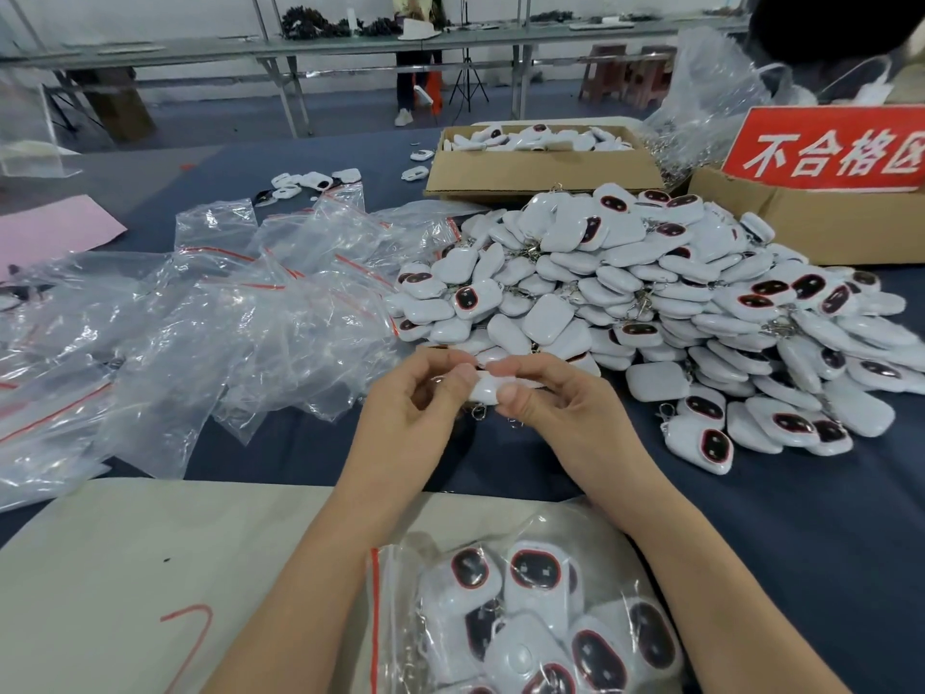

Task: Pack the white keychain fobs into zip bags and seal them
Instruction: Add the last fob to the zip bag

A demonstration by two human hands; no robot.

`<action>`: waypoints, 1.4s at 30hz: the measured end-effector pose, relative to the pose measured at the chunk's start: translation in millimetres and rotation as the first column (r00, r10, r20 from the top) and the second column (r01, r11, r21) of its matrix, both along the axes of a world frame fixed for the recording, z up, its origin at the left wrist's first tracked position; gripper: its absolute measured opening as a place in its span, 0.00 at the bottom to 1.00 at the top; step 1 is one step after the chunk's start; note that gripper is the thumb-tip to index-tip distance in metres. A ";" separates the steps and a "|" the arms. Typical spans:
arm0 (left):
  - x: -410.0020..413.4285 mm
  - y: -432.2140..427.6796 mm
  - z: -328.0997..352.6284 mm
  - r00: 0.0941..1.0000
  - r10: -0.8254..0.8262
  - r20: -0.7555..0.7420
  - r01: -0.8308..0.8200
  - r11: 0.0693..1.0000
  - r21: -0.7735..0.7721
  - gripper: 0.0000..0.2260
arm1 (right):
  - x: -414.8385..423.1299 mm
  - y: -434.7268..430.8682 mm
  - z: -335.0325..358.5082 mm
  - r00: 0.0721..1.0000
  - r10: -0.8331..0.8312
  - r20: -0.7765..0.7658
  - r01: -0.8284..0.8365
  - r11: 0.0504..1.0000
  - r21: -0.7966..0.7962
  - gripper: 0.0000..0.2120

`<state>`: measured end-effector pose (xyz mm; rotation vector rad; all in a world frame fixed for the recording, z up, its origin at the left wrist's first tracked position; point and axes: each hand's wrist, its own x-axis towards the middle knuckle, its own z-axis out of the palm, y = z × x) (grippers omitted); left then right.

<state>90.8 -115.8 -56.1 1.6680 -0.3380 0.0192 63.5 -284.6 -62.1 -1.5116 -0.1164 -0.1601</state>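
Head view, hands: the left hand (415, 393) and the right hand (550, 400) meet above the surface (801, 543), with the fingers curled. Each one pinches 1 end of the same held fob (486, 387) between thumb and fingertips.
Held fob: small, white, smooth plastic with rounded corners. A metal key ring (479, 411) hangs under it. Whether a bag is already around it, I cannot tell.
Fob pile: the fob pile (650, 293) is a big heap just behind the hands and to their right. The fobs are flat, glossy, rounded-square shells. Some show a dark oval window with a red rim, and metal clasps lie between them.
Empty zip bags: the empty zip bags (225, 313) are thin, clear, wrinkled plastic with red zip strips, spread loosely on the left.
Filled zip bag: the filled zip bag (525, 618) lies between the forearms on a beige sheet (150, 568). It is clear, has a red strip on its left side, and holds several fobs.
Surface: a dark blue, matte cloth.
Boxes: 2 brown cardboard boxes stand at the far side. The open box (540, 167) holds more white fobs. The second box (826, 222) carries a red sign (826, 147) with white characters.
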 end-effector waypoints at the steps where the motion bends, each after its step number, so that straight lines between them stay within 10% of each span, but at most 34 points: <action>1: -1.3 -0.7 -0.7 0.999 -0.040 0.002 0.040 0.999 0.011 0.05 | 0.8 -0.2 -1.0 1.000 -0.023 0.001 0.023 1.000 0.015 0.08; 20: -2.8 -2.4 -1.9 0.994 0.017 0.108 -0.023 0.998 0.053 0.06 | -1.7 0.6 4.3 0.998 -0.044 -0.039 0.047 0.996 0.072 0.07; 32: -76.6 76.4 -5.2 0.949 0.304 -0.085 -0.313 0.942 -0.118 0.10 | -23.5 4.7 54.5 0.998 0.053 -0.029 -0.058 0.974 -0.218 0.09; 42: -163.2 102.7 4.2 0.923 0.193 -0.333 -0.231 0.970 -0.077 0.09 | -37.5 48.1 75.6 0.870 0.360 -0.338 -0.480 0.457 -0.749 0.14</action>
